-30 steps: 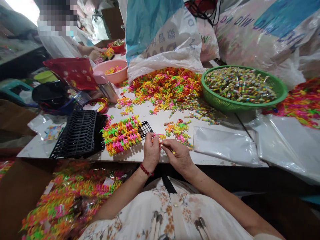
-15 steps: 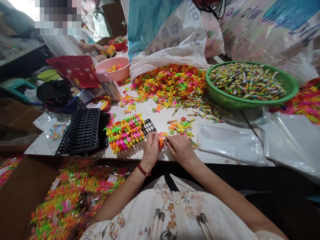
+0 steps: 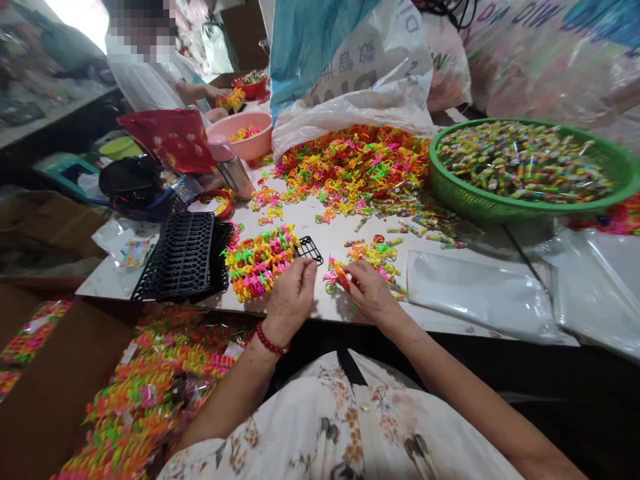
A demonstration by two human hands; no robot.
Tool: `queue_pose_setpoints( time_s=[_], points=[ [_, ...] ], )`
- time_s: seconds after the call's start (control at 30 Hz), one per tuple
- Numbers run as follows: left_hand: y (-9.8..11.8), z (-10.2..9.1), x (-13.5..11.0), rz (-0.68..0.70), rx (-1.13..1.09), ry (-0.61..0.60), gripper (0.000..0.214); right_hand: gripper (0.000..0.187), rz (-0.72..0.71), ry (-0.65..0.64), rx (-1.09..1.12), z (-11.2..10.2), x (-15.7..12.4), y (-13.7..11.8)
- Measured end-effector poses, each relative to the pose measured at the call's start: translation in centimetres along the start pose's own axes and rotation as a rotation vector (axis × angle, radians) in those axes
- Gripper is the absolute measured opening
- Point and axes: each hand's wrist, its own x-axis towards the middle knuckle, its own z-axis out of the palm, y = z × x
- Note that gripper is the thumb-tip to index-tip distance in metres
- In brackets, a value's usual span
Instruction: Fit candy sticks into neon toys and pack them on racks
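My right hand (image 3: 369, 288) pinches a small bright plastic toy (image 3: 341, 273), orange and red with pink and green parts, just above the white table. To its left, my left hand (image 3: 293, 292) has its fingertips pressed together; whether something small is between them I cannot make out. Beside the left hand is a black plastic grid tray (image 3: 311, 248), its bare end showing. Rows of pink, yellow, green and orange plastic toys (image 3: 260, 263) cover the rest of that tray. A small heap of loose toys (image 3: 375, 253) lies just beyond my right hand.
Black trays (image 3: 175, 257) are stacked at left. A large toy pile (image 3: 350, 167) spills from a plastic bag (image 3: 345, 73). At right are a green basket (image 3: 530, 210) of small wrapped tubes and clear bags (image 3: 480, 293). A co-worker (image 3: 145, 87) sits at back left.
My hands have drawn apart. The left moved towards the filled tray, while the toy between them is now in my right hand alone. The view has shifted slightly left.
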Motion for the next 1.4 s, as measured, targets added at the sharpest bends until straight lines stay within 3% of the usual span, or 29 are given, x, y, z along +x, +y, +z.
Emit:
queue_pose_setpoints(
  time_s=[0.1,0.23,0.3,0.43,0.77,0.9,1.1,1.27,1.4],
  points=[
    [-2.1,-3.0,2.1,0.281,0.299,0.085,0.025,0.017,0.114,0.006,0.188,1.1,2.2,-0.3],
    [-5.2,-4.6,4.2,0.477,0.391,-0.124,0.031,0.013,0.195,-0.014,0.337,4.2,4.8,-0.9],
    [-6.2,-4.6,4.5,0.486,0.38,-0.189,0.031,0.013,0.148,-0.002,0.339,5.8,5.7,-1.0],
    [-7.1,-4.1,4.2,0.436,0.317,-0.184,0.031,0.014,0.11,-0.036,0.317,7.6,6.5,-0.9],
    [-7.1,-4.3,4.1,0.404,0.302,-0.178,0.03,0.016,0.003,-0.168,0.155,8.6,6.9,-0.3],
    [-6.7,-4.4,4.1,0.436,0.384,-0.198,0.04,0.015,-0.073,-0.201,0.109,8.9,7.2,0.2],
    [-5.7,-4.2,3.9,0.499,0.628,-0.347,0.045,0.016,-0.092,-0.24,0.042,9.7,7.8,0.4],
    [-5.8,-4.1,3.8,0.498,0.689,-0.361,0.049,0.014,-0.117,-0.288,0.026,8.1,8.3,-0.5],
    [-6.1,-4.2,3.8,0.495,0.723,-0.377,0.053,0.024,-0.151,-0.082,-0.002,2.9,7.2,0.1]
  ],
)
